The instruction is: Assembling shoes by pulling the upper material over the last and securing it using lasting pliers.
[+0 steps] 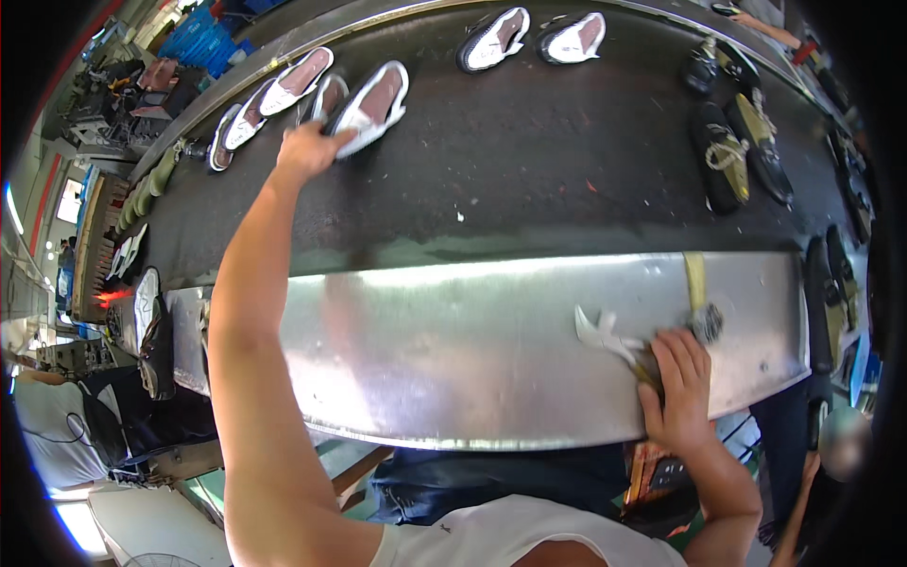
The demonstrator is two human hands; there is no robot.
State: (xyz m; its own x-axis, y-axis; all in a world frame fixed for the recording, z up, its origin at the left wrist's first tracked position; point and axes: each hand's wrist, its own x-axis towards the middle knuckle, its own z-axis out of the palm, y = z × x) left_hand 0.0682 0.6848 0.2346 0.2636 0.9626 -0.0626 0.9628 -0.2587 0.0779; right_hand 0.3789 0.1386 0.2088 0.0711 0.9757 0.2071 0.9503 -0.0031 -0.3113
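My left hand [312, 153] reaches across the dark belt and grips the near end of a white shoe [375, 99] with a black sole and brown insole. Close beside this shoe, partly hidden by the hand, is another shoe [329, 97]. On the metal shelf, my right hand [682, 387] is closed around the handle of a hand tool [605, 334], whose pale metal head is curved and hooked. A small grey, bristly-looking round object [707, 323] lies just beyond its fingertips, at the end of a yellowish strip [695, 274].
More white shoes [295, 81] sit left of my left hand, and two white shoes [572, 40] stand at the far side. Dark shoes with pale laces [726, 156] are at the right. The bare metal shelf [453, 359] lies between me and the belt [529, 161]. Co-workers are at both sides.
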